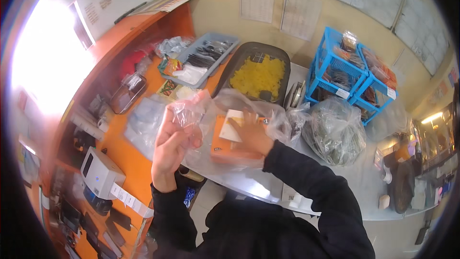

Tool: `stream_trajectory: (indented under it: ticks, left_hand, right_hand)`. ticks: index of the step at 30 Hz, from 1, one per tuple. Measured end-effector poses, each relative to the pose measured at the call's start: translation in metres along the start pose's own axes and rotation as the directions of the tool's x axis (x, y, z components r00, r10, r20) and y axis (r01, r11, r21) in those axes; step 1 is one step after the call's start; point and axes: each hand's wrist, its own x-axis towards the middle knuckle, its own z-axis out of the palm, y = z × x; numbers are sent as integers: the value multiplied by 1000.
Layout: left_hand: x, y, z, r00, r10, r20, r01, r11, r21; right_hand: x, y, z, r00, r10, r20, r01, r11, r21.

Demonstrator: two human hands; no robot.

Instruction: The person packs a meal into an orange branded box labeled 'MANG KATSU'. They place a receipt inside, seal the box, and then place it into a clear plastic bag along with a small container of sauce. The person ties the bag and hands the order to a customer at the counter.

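My left hand is raised, its fingers closed on the gathered edge of a clear plastic bag. The bag spreads around an orange box on the metal counter. On top of the box lies a flat white and yellowish packet or folded paper. My right hand rests over the box with its fingers spread, fingertips touching the white piece. Some of the white piece is hidden under the fingers. Whether the right hand is inside the bag's film I cannot tell.
Behind the box stands a dark tray of yellow food, beside a grey tray of wrapped cutlery. Stacked blue baskets and a tied bag of greenery are at right. A white label printer sits on the orange desk at left.
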Motion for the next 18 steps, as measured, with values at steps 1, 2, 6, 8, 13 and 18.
stream_trajectory:
  ticks: [1,2,6,8,13,18]
  left_hand:
    - [1,1,1,999,1,-39,0,1000,26]
    - [-2,1,-3,996,0,-88,4,999,53]
    - [2,17,-34,984,45,-172,-43,999,16]
    - [10,19,-45,992,68,-107,-69,998,-12]
    - [29,11,-8,991,109,-76,-104,993,62]
    - [25,-41,74,933,249,258,-357,712,605]
  right_hand:
    - [-4,5,4,996,-4,-86,-4,996,-95]
    - [-11,12,-5,998,-19,-63,17,999,-36]
    - [-63,39,-132,981,0,196,-18,996,90]
    - [-76,61,-163,964,-246,105,254,964,-76]
    - [-67,74,-223,742,-667,-66,625,724,-294]
    - [-19,44,-211,652,-715,-253,683,699,-212]
